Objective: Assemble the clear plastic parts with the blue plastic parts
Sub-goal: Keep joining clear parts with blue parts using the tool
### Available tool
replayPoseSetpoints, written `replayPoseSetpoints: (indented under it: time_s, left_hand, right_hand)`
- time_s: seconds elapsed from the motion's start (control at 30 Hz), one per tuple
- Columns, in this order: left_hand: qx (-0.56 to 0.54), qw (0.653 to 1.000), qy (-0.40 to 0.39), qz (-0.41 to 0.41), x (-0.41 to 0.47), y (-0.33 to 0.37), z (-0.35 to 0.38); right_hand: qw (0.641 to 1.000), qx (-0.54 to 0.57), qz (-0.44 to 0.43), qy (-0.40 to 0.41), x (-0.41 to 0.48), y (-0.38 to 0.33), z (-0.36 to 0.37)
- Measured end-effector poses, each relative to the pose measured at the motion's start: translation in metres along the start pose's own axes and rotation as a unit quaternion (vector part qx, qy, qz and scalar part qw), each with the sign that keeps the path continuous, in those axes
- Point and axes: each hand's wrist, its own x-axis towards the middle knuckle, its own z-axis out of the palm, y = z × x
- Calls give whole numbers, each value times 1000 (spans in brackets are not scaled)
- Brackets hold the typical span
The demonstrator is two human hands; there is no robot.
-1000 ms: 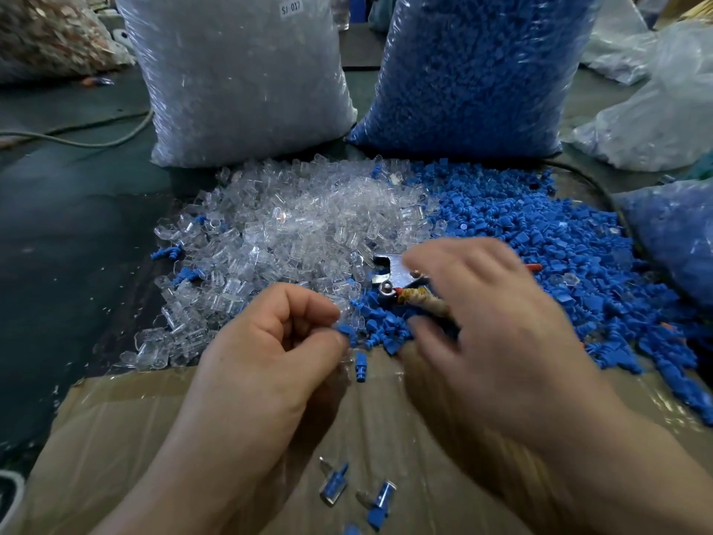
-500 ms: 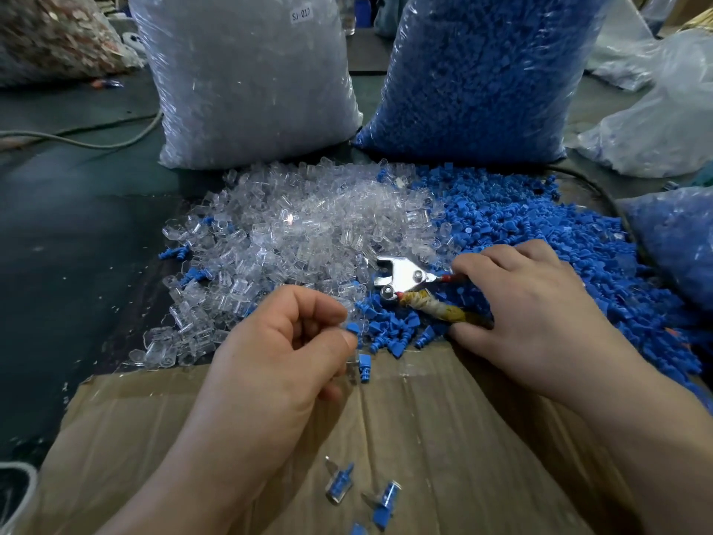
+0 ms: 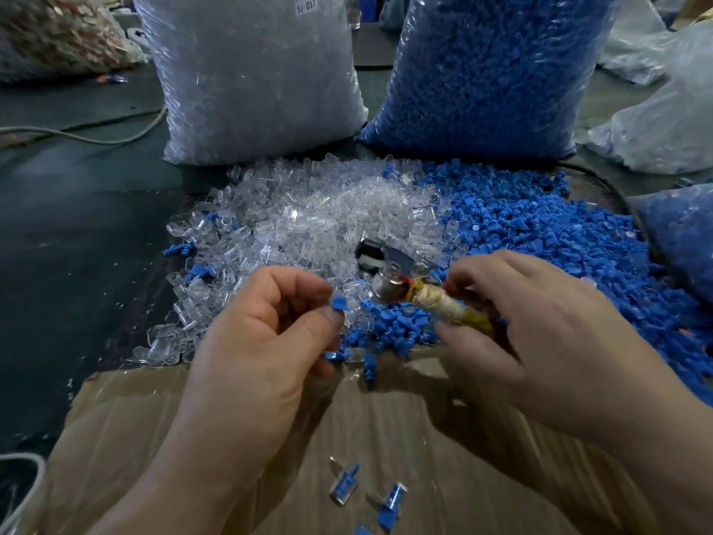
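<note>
Head view: below the fingers, two assembled pieces (image 3: 343, 485) lie on cardboard (image 3: 443, 457). Left hand (image 3: 266, 341) pinches a blue part (image 3: 338, 304); right hand (image 3: 540, 334) curls round a taped tool handle (image 3: 451, 312). Beyond the fingertips spread the clear parts (image 3: 308, 222) and the blue parts (image 3: 540, 233).

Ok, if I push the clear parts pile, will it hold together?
Probably not: the clear parts pile is loose small pieces, with strays at its edge, so it likely scatters. Their rounded tube shapes suggest they may roll.

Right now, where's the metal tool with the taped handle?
Head view, just right of centre: the tool is gripped in the right hand, its metal head where the clear pile meets the blue pile.
</note>
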Motion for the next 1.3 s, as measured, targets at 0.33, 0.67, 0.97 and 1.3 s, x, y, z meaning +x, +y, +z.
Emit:
replayPoseSetpoints:
  time_s: [0.33,0.67,0.97,1.3]
  left_hand:
    - [-1,1000,-20,19,-3,1,-4]
    - [3,998,-34,56,-6,7,1]
    - [6,998,-40,47,-9,12,4]
    - [91,994,-40,-41,-7,7,2]
  right_hand:
    - [999,-14,-38,-12,-5,-2,4]
    - [998,-17,-62,-16,-4,1,4]
    - [997,-1,-72,-4,-6,-1,3]
    - [993,-104,45,25,13,13,13]
